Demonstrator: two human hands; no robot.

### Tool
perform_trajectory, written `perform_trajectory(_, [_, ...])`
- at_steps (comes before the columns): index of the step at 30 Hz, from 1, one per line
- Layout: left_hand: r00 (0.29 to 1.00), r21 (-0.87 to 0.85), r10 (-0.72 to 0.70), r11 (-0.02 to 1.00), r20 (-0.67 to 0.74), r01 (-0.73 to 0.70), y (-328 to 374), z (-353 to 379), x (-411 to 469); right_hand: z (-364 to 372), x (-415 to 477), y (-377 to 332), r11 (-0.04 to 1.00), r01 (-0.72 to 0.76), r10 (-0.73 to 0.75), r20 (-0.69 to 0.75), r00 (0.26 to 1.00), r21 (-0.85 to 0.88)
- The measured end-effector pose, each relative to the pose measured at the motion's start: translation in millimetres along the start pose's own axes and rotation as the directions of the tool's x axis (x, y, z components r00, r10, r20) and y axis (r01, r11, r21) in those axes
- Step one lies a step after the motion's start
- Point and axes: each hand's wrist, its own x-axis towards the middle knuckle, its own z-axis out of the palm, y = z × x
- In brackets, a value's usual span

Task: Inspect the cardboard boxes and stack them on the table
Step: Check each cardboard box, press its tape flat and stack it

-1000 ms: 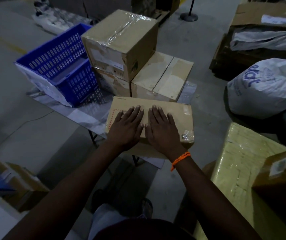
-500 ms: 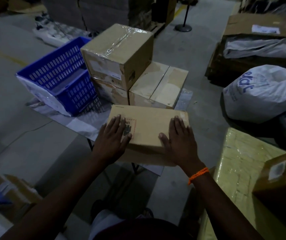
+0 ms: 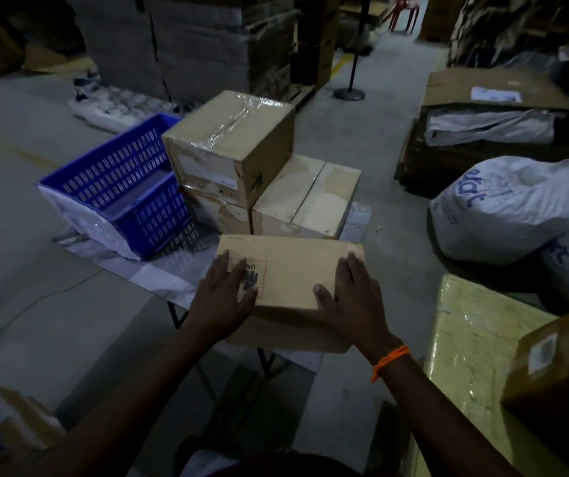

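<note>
A flat brown cardboard box [image 3: 296, 270] with a red-bordered stamp lies at the near edge of the small table [image 3: 159, 273]. My left hand [image 3: 224, 297] presses on its left end, over the stamp. My right hand [image 3: 351, 297], an orange band on its wrist, grips its right end. Behind it a taped box [image 3: 231, 146] sits on top of a lower box [image 3: 217, 211]. Beside those stands a low box [image 3: 307, 197] with a split top.
A blue slotted crate [image 3: 121, 187] stands on the table's left part. White sacks [image 3: 517, 208] lie on the floor at the right. A plastic-wrapped yellow box [image 3: 475, 346] is near right, with a brown box [image 3: 558, 366] on it. Pallets of cartons [image 3: 190, 46] and a post stand [image 3: 350, 94] are behind.
My hands have slid apart from the middle of the flat box's top to its two ends. The view has tilted up a little.
</note>
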Motion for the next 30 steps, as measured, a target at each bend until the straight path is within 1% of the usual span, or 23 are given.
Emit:
perform_trajectory(1, [0.999, -0.119, -0.029, 0.993, -0.035, 0.024, 1, -4, 4, -2, 3, 5, 0.990, -0.065, 0.067, -0.015, 0.998, 0.122])
perform_trajectory(2, [0.994, -0.267, -0.082, 0.962, -0.068, 0.061, 3, -10, 11, -7, 8, 9, 0.948, -0.159, 0.161, 0.015, 0.987, 0.277])
perform_trajectory(3, [0.984, -0.420, -0.165, 0.899, -0.065, 0.123, 4, -14, 15, -11, 11, 13, 0.867, -0.253, 0.246, 0.073, 0.966, 0.430])
perform_trajectory(4, [0.969, -0.529, -0.242, 0.829, -0.046, 0.182, 5, -20, 21, -14, 16, 16, 0.779, -0.317, 0.304, 0.116, 0.946, 0.540])
perform_trajectory(5, [0.956, -0.593, -0.292, 0.775, -0.032, 0.217, 3, -24, 28, -16, 20, 21, 0.716, -0.354, 0.343, 0.138, 0.929, 0.602])
perform_trajectory(6, [0.951, -0.629, -0.307, 0.744, -0.023, 0.225, 1, -27, 32, -15, 22, 25, 0.683, -0.359, 0.350, 0.146, 0.925, 0.636])
perform_trajectory(9, [0.950, -0.679, -0.311, 0.694, 0.019, 0.241, -5, -29, 32, -13, 16, 27, 0.650, -0.330, 0.331, 0.137, 0.934, 0.685])
perform_trajectory(13, [0.950, -0.742, -0.310, 0.627, 0.042, 0.237, 0, -33, 3, -17, -16, 23, 0.606, -0.265, 0.335, 0.061, 0.940, 0.750])
perform_trajectory(16, [0.921, -0.804, -0.387, 0.537, 0.034, 0.256, -3, -29, -29, -21, -45, 21, 0.555, -0.229, 0.331, 0.040, 0.943, 0.799])
perform_trajectory(19, [0.927, -0.848, -0.376, 0.492, 0.000, 0.200, -3, -25, -59, -21, -72, 23, 0.551, -0.210, 0.328, 0.022, 0.945, 0.807])
perform_trajectory(21, [0.933, -0.860, -0.356, 0.488, -0.044, 0.146, -4, -24, -72, -18, -83, 28, 0.573, -0.194, 0.304, 0.013, 0.953, 0.796])
perform_trajectory(23, [0.939, -0.871, -0.336, 0.480, -0.073, 0.104, -10, -20, -78, -14, -90, 32, 0.571, -0.192, 0.283, 0.029, 0.959, 0.798])
perform_trajectory(24, [0.940, -0.888, -0.334, 0.450, -0.072, 0.092, -13, -18, -81, -11, -93, 31, 0.556, -0.204, 0.288, 0.044, 0.957, 0.806])
perform_trajectory(25, [0.933, -0.924, -0.357, 0.369, -0.042, 0.099, -16, -13, -81, -8, -96, 29, 0.520, -0.224, 0.300, 0.069, 0.951, 0.825])
perform_trajectory(26, [0.922, -0.955, -0.388, 0.271, 0.006, 0.120, -18, -6, -82, -1, -98, 28, 0.459, -0.247, 0.327, 0.096, 0.940, 0.853])
perform_trajectory(27, [0.904, -0.966, -0.424, 0.210, 0.047, 0.148, -18, 2, -83, 6, -100, 26, 0.401, -0.266, 0.374, 0.109, 0.921, 0.876])
perform_trajectory(28, [0.882, -0.963, -0.465, 0.195, 0.075, 0.185, -18, 8, -85, 13, -101, 24, 0.367, -0.280, 0.423, 0.109, 0.900, 0.887])
perform_trajectory(29, [0.864, -0.953, -0.493, 0.202, 0.101, 0.226, -19, 16, -87, 18, -101, 21, 0.357, -0.294, 0.463, 0.105, 0.880, 0.887])
perform_trajectory(30, [0.850, -0.936, -0.509, 0.219, 0.133, 0.277, -22, 24, -89, 24, -102, 20, 0.368, -0.312, 0.494, 0.101, 0.864, 0.876])
